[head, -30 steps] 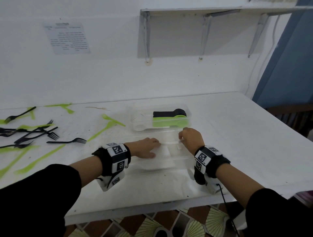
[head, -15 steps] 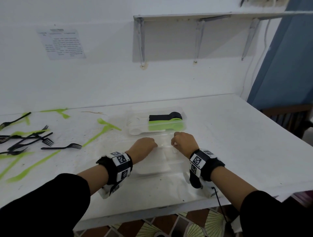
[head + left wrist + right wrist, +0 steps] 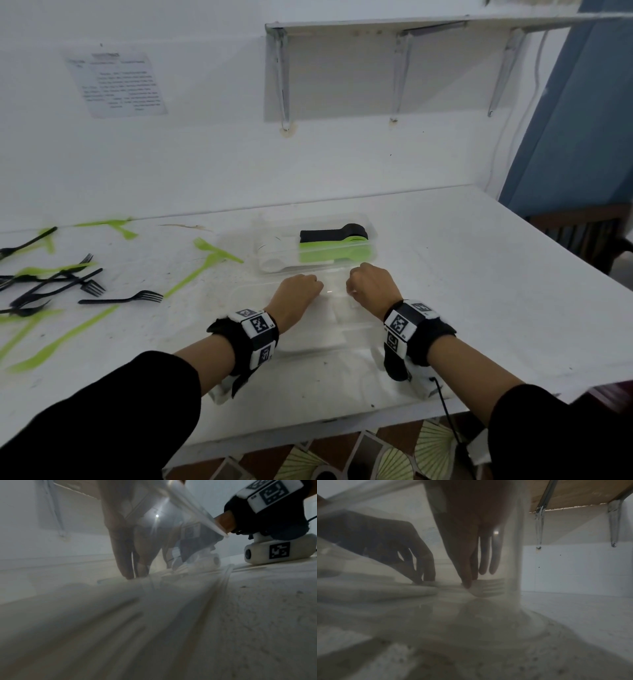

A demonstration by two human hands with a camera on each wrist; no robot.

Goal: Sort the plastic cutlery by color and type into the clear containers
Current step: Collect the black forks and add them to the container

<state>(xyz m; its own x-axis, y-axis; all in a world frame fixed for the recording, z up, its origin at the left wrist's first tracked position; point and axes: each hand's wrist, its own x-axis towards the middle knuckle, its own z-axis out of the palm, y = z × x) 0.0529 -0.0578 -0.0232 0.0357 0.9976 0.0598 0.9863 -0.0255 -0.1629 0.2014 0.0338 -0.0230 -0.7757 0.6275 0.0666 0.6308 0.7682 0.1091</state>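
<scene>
Both hands have drawn closer inside the near clear container (image 3: pixel 246 339); left hand (image 3: pixel 298 291) and right hand (image 3: pixel 371 286) press extended fingertips on white forks (image 3: pixel 488 586), squaring that stack; black and green forks (image 3: pixel 120 298) wait far left

Black forks (image 3: pixel 123 298) and lime-green cutlery (image 3: pixel 202 270) lie scattered on the white counter (image 3: pixel 462 274). The far clear container (image 3: pixel 315 246) holds a black stack (image 3: pixel 334 234) above a lime-green stack (image 3: pixel 334 251), beside white pieces (image 3: pixel 274 263). Both wrists carry black bands (image 3: pixel 442 339) with black-and-white square-patterned tags (image 3: pixel 258 323).
</scene>
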